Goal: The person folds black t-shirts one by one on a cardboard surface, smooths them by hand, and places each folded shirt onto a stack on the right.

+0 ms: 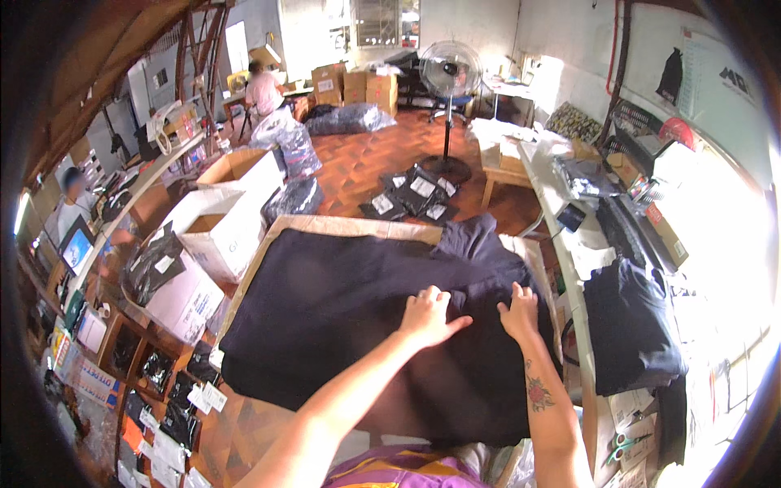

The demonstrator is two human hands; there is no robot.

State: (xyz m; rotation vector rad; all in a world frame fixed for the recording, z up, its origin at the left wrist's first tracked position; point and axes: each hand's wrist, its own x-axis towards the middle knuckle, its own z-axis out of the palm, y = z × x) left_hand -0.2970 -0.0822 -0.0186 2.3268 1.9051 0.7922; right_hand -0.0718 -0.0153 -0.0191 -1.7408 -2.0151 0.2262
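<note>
A black T-shirt point(329, 305) lies spread over a table covered with brown cardboard point(366, 227). Its hem end is at my left, and one sleeve point(473, 236) sticks up beyond the far edge of the board. My left hand point(430, 314) rests on the cloth near the shirt's upper part, thumb held apart from the fingers. Close to the shirt's right end, my right hand point(520, 311) touches the fabric with fingertips down and thumb out. Small folds run through the cloth between the hands. Neither hand visibly pinches the fabric.
To the right, a long table point(567, 287) bears a stack of folded black garments point(634, 329) and green-handled scissors point(625, 448). Open cartons point(226, 235) stand at left. Beyond are black parcels point(415, 192) on the floor, a pedestal fan point(450, 68) and two people point(263, 91).
</note>
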